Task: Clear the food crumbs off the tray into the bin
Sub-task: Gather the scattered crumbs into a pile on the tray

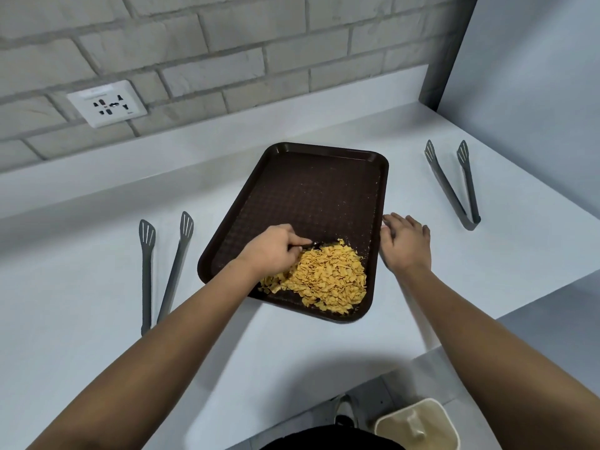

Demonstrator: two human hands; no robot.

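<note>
You have no readable text here; the wall socket (107, 103) carries small print along its edges, too blurred to make out.

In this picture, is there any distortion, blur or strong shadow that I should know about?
Head view: wide-angle lens bends the counter edges and stretches the forearms; soft shadows lie beside the tray and under the arms; the left hand looks slightly soft; no harsh glare.
</note>
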